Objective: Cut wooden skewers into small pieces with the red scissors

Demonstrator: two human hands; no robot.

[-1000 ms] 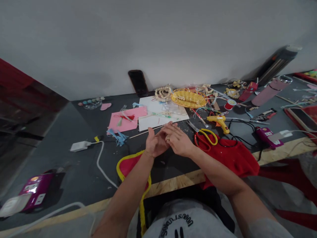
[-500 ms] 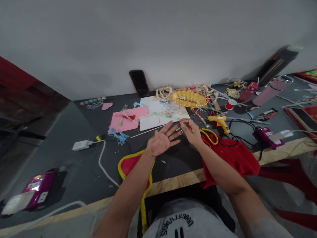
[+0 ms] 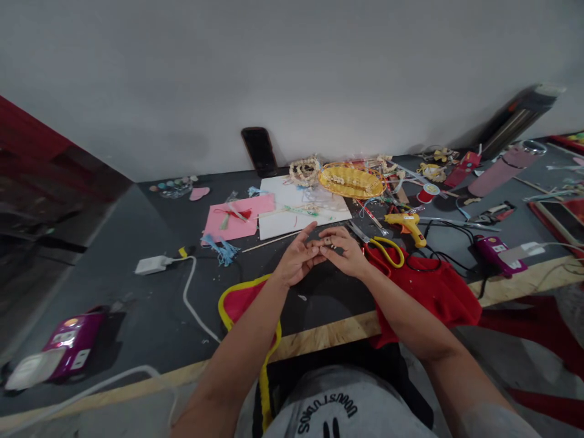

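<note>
Yellow basket holds pale bits (right hand pinches something small; left hand unclear).

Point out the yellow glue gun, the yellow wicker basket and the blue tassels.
Yellow glue gun point(image 3: 412, 230): head view, on its body.
Yellow wicker basket point(image 3: 352, 189): head view, on its near wall.
Blue tassels point(image 3: 225, 250): head view, on their strands.

Head camera: looking forward and down from just above the shirt
Table: spreading left to right beneath the view
Left hand, right hand: falling near centre
Wall: filling the far side
</note>
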